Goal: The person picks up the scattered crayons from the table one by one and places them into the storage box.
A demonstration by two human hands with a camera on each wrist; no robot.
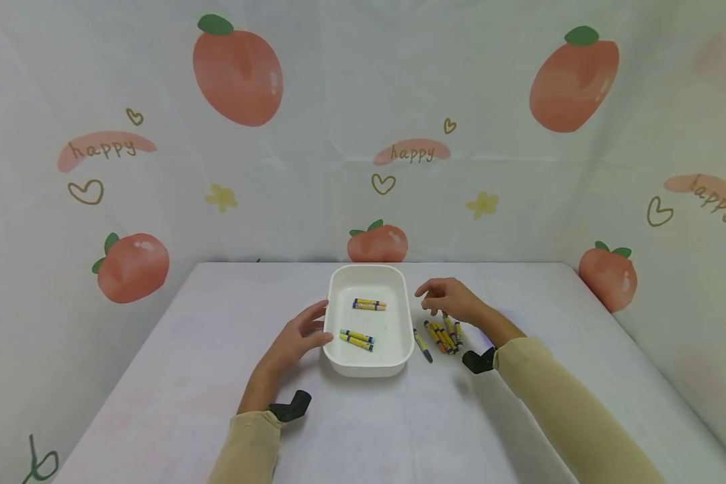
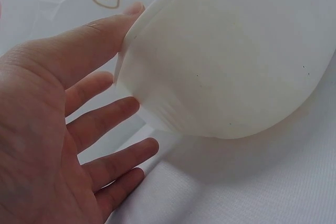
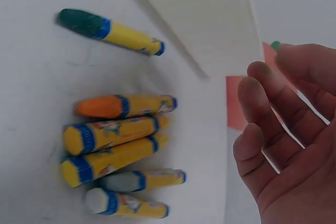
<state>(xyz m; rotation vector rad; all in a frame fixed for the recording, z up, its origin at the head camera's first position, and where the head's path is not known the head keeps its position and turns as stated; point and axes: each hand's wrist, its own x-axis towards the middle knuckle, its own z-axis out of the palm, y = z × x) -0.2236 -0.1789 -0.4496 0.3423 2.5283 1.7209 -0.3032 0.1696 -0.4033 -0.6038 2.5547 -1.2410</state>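
Note:
A white plastic tub [image 1: 369, 368] stands in the middle of the table. My left hand [image 1: 294, 343] is at its left side, fingers spread, thumb resting on the rim and fingertips against the outer wall. Inside the tub lie an upper pair of crayons [image 1: 369, 304] and a lower pair [image 1: 357, 341], all in yellow wrappers. Right of the tub, my right hand [image 1: 454, 299] hovers with loosely bent fingers and nothing in its grasp. Below it lies a group of several crayons, among them an orange crayon [image 3: 102, 107] and a white crayon [image 3: 98, 201]. A dark green crayon [image 3: 84, 23] lies apart, closer to the tub.
A pale cloth covers the table [image 1: 193, 376]. Behind it hangs a white backdrop [image 1: 327, 81] printed with fruit, hearts and "happy". Each wrist bears a small black mount, one on the left [image 1: 292, 406] and one on the right [image 1: 479, 361].

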